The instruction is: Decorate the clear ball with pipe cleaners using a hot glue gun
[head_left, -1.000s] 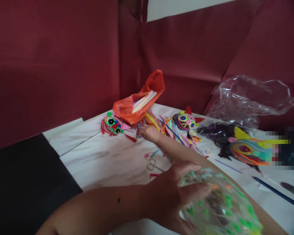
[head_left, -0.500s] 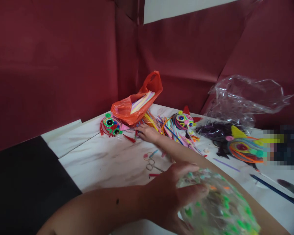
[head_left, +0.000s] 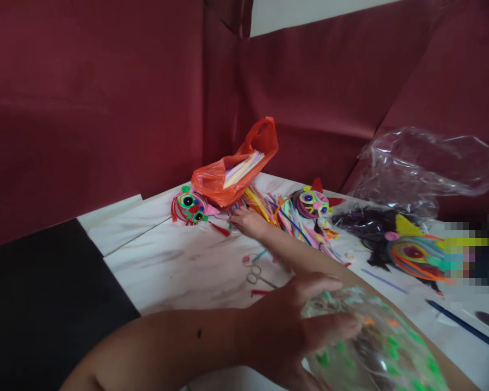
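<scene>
My left hand point(head_left: 287, 331) is wrapped round a clear, rounded plastic-like thing point(head_left: 375, 347) with green and orange spots, in the lower right. Its lower side is cut off by the picture's edge. My right hand point(head_left: 248, 221) reaches across to the far side of the table, fingers somewhat spread and bent down at the edge of a pile of coloured pipe cleaners point(head_left: 287, 212). Just left of it lies a round face decoration point(head_left: 188, 206) with black eyes and a red tassel point(head_left: 220, 229). Behind it an orange plastic bag point(head_left: 215, 182) holds pale pipe cleaners.
Small scissors point(head_left: 258, 277) lie on the marble-patterned table point(head_left: 158, 277). More face decorations point(head_left: 313, 205) and a crumpled clear plastic bag point(head_left: 411, 168) are to the right. A dark blue stick point(head_left: 464, 323) lies at the right; dark red sheeting point(head_left: 106, 108) rises behind.
The view has shifted slightly, so the things on the table appear a little further right. My right hand's fingers look more bent down; my left hand keeps its hold on the clear thing.
</scene>
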### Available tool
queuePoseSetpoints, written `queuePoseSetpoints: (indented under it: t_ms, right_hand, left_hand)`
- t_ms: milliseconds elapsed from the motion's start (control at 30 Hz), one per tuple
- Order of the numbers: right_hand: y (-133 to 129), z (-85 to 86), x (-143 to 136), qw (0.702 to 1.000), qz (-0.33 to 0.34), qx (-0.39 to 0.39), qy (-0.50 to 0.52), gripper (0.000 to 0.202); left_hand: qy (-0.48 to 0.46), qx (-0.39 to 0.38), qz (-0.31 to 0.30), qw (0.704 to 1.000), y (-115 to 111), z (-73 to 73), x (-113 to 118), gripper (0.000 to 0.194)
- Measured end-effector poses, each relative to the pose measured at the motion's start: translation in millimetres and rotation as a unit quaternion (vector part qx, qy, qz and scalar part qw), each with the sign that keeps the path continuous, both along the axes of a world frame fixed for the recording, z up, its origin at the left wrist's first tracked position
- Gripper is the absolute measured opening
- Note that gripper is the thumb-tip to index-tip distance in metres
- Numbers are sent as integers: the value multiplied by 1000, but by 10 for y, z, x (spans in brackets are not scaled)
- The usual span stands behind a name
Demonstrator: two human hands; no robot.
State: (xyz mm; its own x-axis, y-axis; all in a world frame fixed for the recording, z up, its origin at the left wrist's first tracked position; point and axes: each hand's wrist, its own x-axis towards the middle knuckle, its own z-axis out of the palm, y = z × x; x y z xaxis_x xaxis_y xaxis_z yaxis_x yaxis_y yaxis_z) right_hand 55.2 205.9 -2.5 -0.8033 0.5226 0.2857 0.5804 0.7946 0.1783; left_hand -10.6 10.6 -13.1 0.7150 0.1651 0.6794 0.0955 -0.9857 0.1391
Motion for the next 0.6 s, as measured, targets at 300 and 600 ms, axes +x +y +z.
queuePoseSetpoints:
  t_ms: [300, 600]
  right_hand:
    - [50, 21, -43, 995, 73, 23, -57, 21]
    - [79, 29, -26, 997, 66, 14, -29, 20]
  left_hand:
    - [-27, 25, -4, 999, 20, -38, 8, 103]
    - [41, 9, 10, 999, 19, -22, -9, 105]
